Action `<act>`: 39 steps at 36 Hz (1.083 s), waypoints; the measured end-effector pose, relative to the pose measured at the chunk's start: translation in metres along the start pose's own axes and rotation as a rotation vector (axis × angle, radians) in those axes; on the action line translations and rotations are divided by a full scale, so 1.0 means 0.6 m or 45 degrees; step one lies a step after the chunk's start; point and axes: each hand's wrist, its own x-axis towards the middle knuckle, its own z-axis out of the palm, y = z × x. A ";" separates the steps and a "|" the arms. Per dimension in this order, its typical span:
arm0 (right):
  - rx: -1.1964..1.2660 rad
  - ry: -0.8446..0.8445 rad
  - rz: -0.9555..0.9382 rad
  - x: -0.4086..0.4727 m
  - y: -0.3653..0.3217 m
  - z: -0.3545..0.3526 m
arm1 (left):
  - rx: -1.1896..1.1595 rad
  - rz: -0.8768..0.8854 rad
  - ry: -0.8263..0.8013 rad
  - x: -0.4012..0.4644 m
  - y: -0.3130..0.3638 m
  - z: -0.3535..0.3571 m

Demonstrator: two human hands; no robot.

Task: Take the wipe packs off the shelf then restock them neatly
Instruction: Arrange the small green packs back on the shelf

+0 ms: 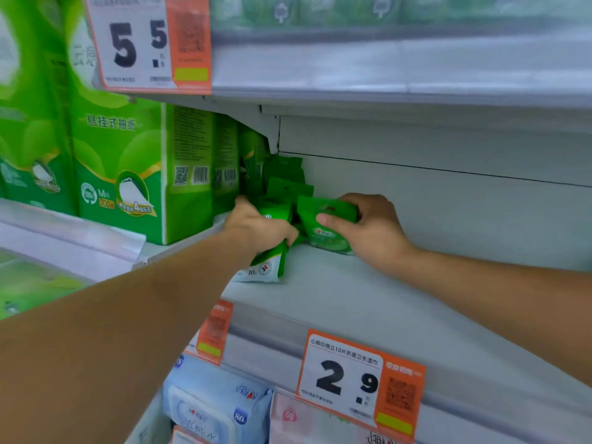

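The grey metal shelf (368,302) is being worked at its rear left corner, where the small green wipe packs (290,184) are being stacked against the back panel (448,213), just beside the tall green tissue boxes (141,174). Much of the shelf board to the right is being left bare, so room for a tidy row is judged ample. The orange price tags (358,379) are being displayed on the shelf lip, with blue packs (217,408) below. One pack (330,229) is being gripped by the right hand (371,232), thumb curled over its front face. Another pack (266,264), tilted with its lower end on the board, is being clasped by the left hand (259,229). The packs are judged light, soft and slightly slippery; hold is best being taken across the flat faces, not the thin sealed edges.
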 end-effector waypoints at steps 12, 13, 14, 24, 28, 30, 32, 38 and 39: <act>-0.131 -0.455 -0.223 0.078 0.028 0.053 | -0.497 -0.076 0.221 -0.014 0.003 0.000; -0.191 -0.510 -0.306 0.080 0.027 0.054 | -0.387 -0.100 0.161 -0.016 0.004 -0.003; -0.258 -0.570 -0.368 0.081 0.025 0.054 | -0.274 -0.125 0.087 -0.018 0.005 -0.005; -0.323 -0.498 -0.004 0.143 -0.014 0.079 | 0.073 -0.153 -0.086 -0.027 0.007 -0.013; -0.018 -0.216 0.432 0.190 0.001 0.087 | -0.162 -0.195 0.009 -0.030 0.002 -0.023; 0.180 -0.068 0.618 0.209 0.007 0.094 | -0.328 -0.166 0.085 -0.028 0.000 -0.024; 0.322 0.014 0.729 0.217 0.009 0.100 | -0.413 0.005 0.228 -0.027 -0.001 -0.020; 0.418 0.053 0.816 0.224 0.026 0.106 | -0.262 0.109 0.345 0.001 -0.002 0.001; 0.426 0.031 0.808 0.225 0.027 0.102 | -0.212 0.081 0.323 0.007 0.000 0.007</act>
